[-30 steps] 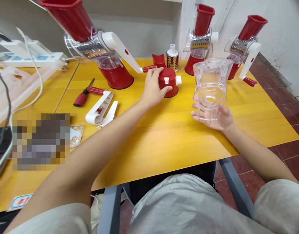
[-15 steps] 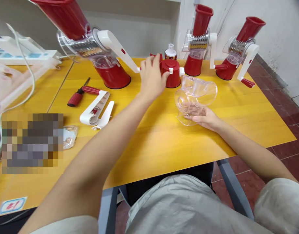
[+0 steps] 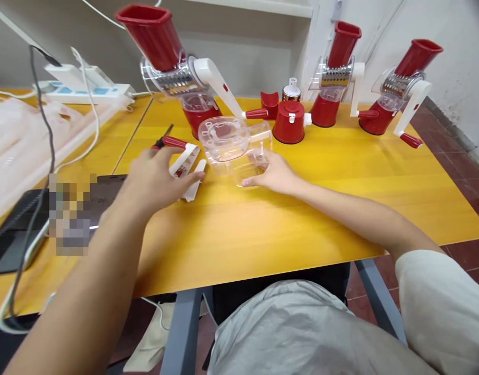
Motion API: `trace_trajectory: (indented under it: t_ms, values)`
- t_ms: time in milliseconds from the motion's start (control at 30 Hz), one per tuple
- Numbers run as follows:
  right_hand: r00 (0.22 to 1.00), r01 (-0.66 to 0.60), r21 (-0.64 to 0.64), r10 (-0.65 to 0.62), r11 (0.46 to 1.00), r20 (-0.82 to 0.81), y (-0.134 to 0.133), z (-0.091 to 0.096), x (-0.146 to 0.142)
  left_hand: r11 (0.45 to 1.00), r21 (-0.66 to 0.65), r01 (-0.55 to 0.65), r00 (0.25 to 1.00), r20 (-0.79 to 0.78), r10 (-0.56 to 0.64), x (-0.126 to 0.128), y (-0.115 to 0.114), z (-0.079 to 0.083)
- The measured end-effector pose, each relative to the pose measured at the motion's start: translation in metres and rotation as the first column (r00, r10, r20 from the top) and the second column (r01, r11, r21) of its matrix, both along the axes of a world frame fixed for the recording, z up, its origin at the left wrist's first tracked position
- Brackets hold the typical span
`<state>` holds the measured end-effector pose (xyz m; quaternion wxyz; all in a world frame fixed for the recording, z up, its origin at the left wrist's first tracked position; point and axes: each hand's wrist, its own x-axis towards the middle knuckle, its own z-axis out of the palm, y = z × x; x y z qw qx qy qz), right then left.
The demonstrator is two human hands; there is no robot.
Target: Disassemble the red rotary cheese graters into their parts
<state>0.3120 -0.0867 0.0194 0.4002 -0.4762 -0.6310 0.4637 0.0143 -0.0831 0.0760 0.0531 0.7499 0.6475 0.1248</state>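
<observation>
My right hand (image 3: 277, 174) grips the clear plastic grater housing (image 3: 223, 139) by its lower right side and holds it over the middle of the table. To its left, my left hand (image 3: 151, 177) has its thumb and fingers apart, right at a white crank handle (image 3: 196, 182) with a red grip (image 3: 174, 141). Whether the fingertips touch the crank is hidden behind the hand. A screwdriver (image 3: 168, 130) lies partly covered beyond those fingers. Behind the housing are a red grater base (image 3: 289, 127), a red food pusher (image 3: 269, 105) and a grating drum (image 3: 291, 95).
An assembled rotary grater (image 3: 172, 78) stands at the back left, two more (image 3: 326, 107) (image 3: 374, 117) at the back right. A power strip (image 3: 90, 92), cables and clear plastic bags (image 3: 24, 130) occupy the left side. The table's front edge runs close to my lap.
My left hand has left the red parts at the back and come left to the crank handle. My right hand has carried the clear housing leftward. The view has shifted left.
</observation>
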Motion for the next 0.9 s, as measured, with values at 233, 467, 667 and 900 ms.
trace_trajectory:
  t_ms: [233,467,667,900]
  values:
    - [0.972,0.076,0.034,-0.082,0.996,0.221,0.016,0.010,-0.043,0.987,-0.110,-0.115,0.993,0.001,0.116,0.001,-0.012,-0.006]
    - [0.943,0.094,0.078,-0.114,0.992,0.312,0.034,0.016,-0.075,0.987,-0.036,-0.155,0.987,0.036,0.156,-0.011,-0.004,-0.011]
    - [0.928,0.102,0.111,-0.134,0.989,0.349,0.041,0.016,-0.093,0.983,-0.007,-0.186,0.982,0.024,0.186,-0.013,0.011,-0.012]
    - [0.910,0.129,0.136,-0.171,0.982,0.377,0.048,0.013,-0.100,0.981,0.025,-0.191,0.981,0.044,0.190,-0.012,0.017,-0.010]
